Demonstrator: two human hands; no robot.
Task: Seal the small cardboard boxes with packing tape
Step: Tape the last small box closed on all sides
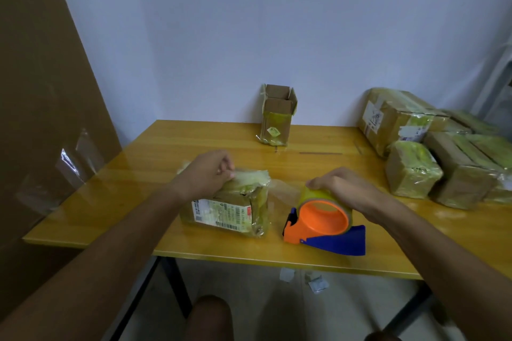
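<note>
Two hands work over a yellow table (138,174), close to its near edge. Bare tabletop lies open to the left of the box (225,205) and across the middle, between it and an open box (277,116) standing at the far edge against the wall (249,22). On the right, a stack of taped boxes (432,147) fills the far right part of the table. A tall cardboard sheet (36,91) leans at the left, by the table's left edge.

Reaching in from the near left, the left hand (206,171) rests on the far top edge of the box, knuckles up, its fingers curled and pinching the loose end of the tape (279,191) against the top. The box sits near the front edge, its label facing the viewer, wrapped in yellowish tape.

Coming in from the near right, the right hand (343,188) lies palm down over the tape dispenser (322,224), fingers curled round the top of the roll. The orange and blue dispenser stands on the table just right of the box, not touching it. A strip of clear tape stretches from the roll to the box top, between the two hands.
</note>
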